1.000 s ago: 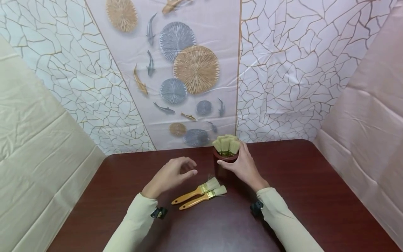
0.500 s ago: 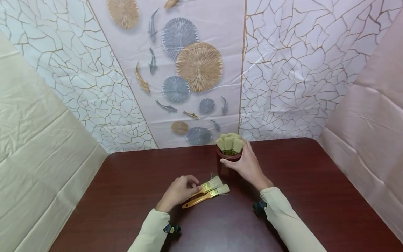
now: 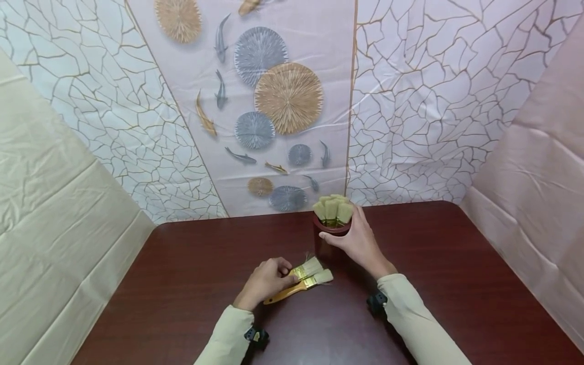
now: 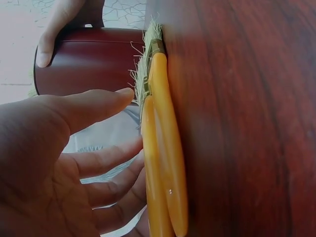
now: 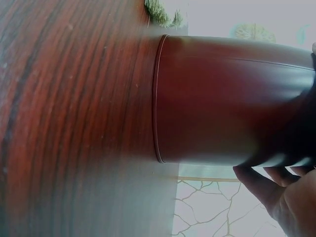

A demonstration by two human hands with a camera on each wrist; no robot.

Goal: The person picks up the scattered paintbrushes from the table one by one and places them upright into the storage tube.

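Observation:
Two paintbrushes with orange handles and pale bristles lie side by side on the dark red table, the farther paintbrush (image 3: 312, 266) and the nearer paintbrush (image 3: 293, 291). Over the farther one's handle and ferrule is my left hand (image 3: 263, 282). In the left wrist view its thumb and fingers stand apart, fingertips right at the orange handles (image 4: 165, 118). My right hand (image 3: 356, 243) grips a dark red cylindrical holder (image 5: 212, 98) near its rim, thumb in front and fingers around the far side. Several paintbrushes (image 3: 333, 210) stand bristles up inside that holder.
The holder stands toward the back of the wood-grain table (image 3: 410, 284). Behind the table hangs a patterned cloth (image 3: 283, 167), and plain beige cloth (image 3: 68, 218) closes off both sides. A dark device (image 3: 257, 335) is worn at each wrist.
My left hand has come down and toward the front, from above the table to the farther paintbrush. My right hand keeps its grip on the holder. The head view has shifted slightly.

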